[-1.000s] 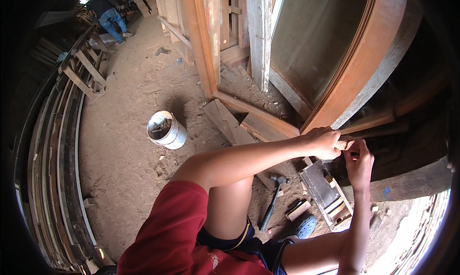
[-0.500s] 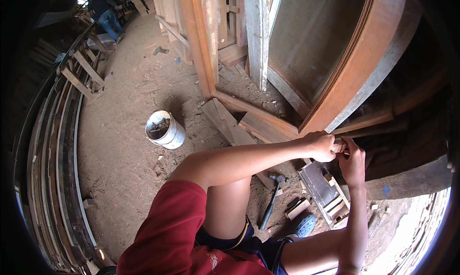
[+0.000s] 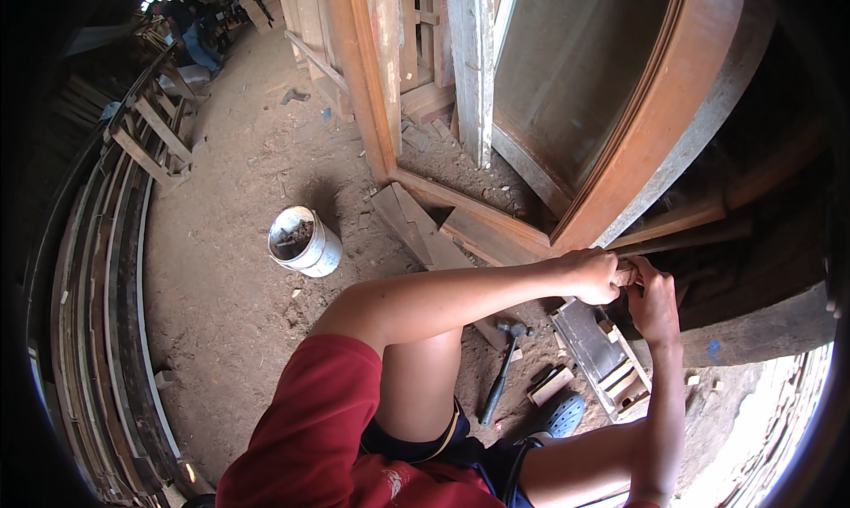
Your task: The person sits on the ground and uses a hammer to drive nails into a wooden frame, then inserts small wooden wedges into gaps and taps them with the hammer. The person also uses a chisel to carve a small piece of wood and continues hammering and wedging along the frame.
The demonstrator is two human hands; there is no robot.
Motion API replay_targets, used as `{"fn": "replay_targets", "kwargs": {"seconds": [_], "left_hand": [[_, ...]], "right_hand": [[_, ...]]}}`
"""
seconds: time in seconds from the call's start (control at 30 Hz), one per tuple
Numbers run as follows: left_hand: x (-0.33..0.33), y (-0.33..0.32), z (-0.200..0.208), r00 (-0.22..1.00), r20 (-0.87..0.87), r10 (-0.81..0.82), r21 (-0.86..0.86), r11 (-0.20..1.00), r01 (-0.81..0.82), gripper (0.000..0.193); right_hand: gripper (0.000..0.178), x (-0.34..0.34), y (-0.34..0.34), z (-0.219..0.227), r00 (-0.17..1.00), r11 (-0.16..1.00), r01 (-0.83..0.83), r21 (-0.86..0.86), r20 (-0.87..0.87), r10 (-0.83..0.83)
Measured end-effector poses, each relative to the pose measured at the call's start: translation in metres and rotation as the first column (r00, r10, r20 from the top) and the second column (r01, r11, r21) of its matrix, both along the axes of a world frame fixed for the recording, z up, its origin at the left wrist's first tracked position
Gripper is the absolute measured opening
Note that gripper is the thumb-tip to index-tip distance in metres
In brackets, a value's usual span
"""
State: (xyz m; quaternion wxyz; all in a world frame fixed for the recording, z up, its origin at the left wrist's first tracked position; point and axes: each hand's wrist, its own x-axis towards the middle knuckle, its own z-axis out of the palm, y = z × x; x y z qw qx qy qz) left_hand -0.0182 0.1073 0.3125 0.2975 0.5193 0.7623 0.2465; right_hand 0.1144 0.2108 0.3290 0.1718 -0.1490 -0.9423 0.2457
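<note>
Both hands meet at the lower right corner of a brown wooden frame (image 3: 651, 145). My left hand (image 3: 593, 276) is closed with its fingers wrapped round one end of a small brown block-like piece (image 3: 626, 273). The fingers of my right hand (image 3: 655, 303) pinch that piece from the other side. Most of it is hidden by the fingers, so I cannot tell its exact kind. Below the hands, on the ground, lie a hammer (image 3: 501, 375) with a dark handle and a shallow wooden tray-like box (image 3: 589, 344) with small wood pieces.
A white bucket (image 3: 317, 253) with dark contents stands on the dirt floor. Long boards (image 3: 106, 331) are stacked along the left. Loose planks (image 3: 425, 229) lie by the frame's foot. A wood block (image 3: 551, 387) is beside my blue clog (image 3: 565, 415). Another person (image 3: 190, 34) is far back.
My hands stay together on the brown piece, with only a slight shift of the fingers and right wrist. The distant person has bent over somewhat.
</note>
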Motion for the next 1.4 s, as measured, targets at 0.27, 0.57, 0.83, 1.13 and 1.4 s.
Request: {"fn": "replay_targets", "kwargs": {"seconds": [0.27,0.57,0.83,1.13,1.4], "left_hand": [[0.003,0.004,-0.005,0.999,0.019,-0.036,0.005,0.999,0.036,0.032],[0.000,0.008,-0.008,0.995,0.066,-0.071,-0.092,0.993,0.077,0.036],[-0.013,0.007,0.002,0.978,0.205,-0.047,-0.059,0.996,0.061,0.037],[-0.009,0.002,0.011,0.713,0.701,0.010,-0.010,1.000,-0.004,0.021],[-0.001,0.003,0.017,0.434,0.901,-0.029,0.048,0.998,-0.032,0.023]], "right_hand": [[0.035,0.006,0.008,-0.006,1.000,1.000,0.007,0.008,0.023,-0.007],[0.035,0.010,0.006,-0.001,0.998,0.998,-0.050,-0.030,0.040,0.051],[0.033,0.010,0.000,0.005,0.992,0.954,0.071,-0.291,-0.079,-0.098],[0.007,0.010,0.009,0.004,0.970,0.936,-0.004,-0.353,-0.230,-0.083],[0.012,0.009,0.006,0.008,0.905,0.957,0.028,-0.288,-0.400,-0.147]]}}
